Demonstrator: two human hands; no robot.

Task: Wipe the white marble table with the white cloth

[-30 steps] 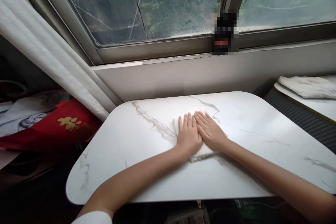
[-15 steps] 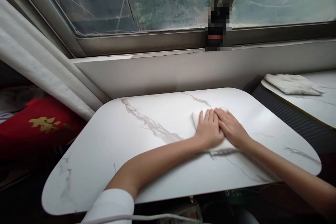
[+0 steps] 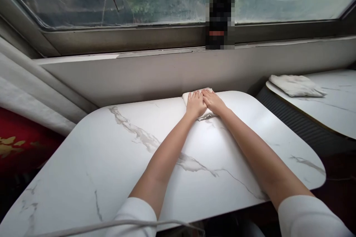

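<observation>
A folded white cloth (image 3: 206, 115) lies at the far edge of the white marbled table (image 3: 91, 137), by the wall. Both hands rest side by side on top of it, touching each other. My left hand (image 3: 196, 103) is flat with its fingers stretched forward, palm down on the cloth. Next to it, my right hand (image 3: 213, 101) also lies flat, fingers pointing forward and left. Both arms reach straight out over the tabletop.
A second white cloth (image 3: 296, 86) lies on another marbled table (image 3: 339, 98) at the right. A window ledge (image 3: 155, 52) runs behind. Curtain (image 3: 30, 92) and red fabric (image 3: 25, 144) are at the left. A pale cable (image 3: 111, 224) crosses the bottom.
Both hands and the cloth under them have moved away from me and left, from the table's middle to its far edge. The view has shifted somewhat to the right.
</observation>
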